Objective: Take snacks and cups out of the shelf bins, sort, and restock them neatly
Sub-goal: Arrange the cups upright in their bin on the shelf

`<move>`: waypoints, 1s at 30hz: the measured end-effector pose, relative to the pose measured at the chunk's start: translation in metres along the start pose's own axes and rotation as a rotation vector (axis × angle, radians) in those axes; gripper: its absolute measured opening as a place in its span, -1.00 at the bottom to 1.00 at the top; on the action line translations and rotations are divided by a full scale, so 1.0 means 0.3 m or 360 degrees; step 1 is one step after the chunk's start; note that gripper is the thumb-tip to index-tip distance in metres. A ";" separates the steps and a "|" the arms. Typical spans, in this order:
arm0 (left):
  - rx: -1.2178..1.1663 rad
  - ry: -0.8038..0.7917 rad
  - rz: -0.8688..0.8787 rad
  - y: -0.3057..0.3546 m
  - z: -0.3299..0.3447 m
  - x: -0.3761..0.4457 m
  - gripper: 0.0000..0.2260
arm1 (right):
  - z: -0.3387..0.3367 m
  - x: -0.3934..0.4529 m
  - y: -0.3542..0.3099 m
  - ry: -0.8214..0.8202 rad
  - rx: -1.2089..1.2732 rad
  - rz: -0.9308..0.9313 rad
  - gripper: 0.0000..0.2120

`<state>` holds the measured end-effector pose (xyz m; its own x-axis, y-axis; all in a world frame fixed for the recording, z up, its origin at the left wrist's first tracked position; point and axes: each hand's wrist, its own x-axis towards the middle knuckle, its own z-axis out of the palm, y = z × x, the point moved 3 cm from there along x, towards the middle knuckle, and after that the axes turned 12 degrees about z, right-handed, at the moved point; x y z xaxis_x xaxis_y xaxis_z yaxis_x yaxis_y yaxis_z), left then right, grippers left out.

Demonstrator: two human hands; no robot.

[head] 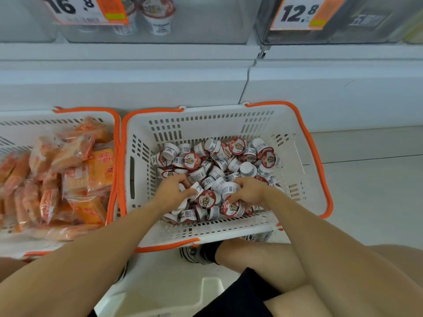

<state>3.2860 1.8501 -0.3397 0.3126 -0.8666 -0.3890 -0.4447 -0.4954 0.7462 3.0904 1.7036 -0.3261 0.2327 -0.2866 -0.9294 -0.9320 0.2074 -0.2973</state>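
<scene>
Small white plastic cups with red foil lids [207, 199] lie heaped in the white slotted basket with orange handles [229, 120], where the left hand [170, 191] and right hand [248, 191] each curl around cups near the front. To the left, a second white basket [57, 114] holds orange snack packets [68, 179]; far above, a clear shelf bin [206, 24] holds a few more cups.

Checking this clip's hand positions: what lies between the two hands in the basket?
In the head view, small cups fill the gap between left hand and right hand, inside the white basket.
</scene>
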 end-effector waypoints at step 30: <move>0.0966 0.0574 0.0764 0.818 -1.210 0.395 -0.29 | -0.583 -0.576 -1.320 0.1087 -0.0019 -0.0830 -0.76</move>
<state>3.5185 1.6476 -0.0067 0.1779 -0.9696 0.1679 -0.9379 -0.1154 0.3273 3.3707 1.5075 -0.0095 0.4172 -0.8436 -0.3379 -0.7562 -0.1161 -0.6439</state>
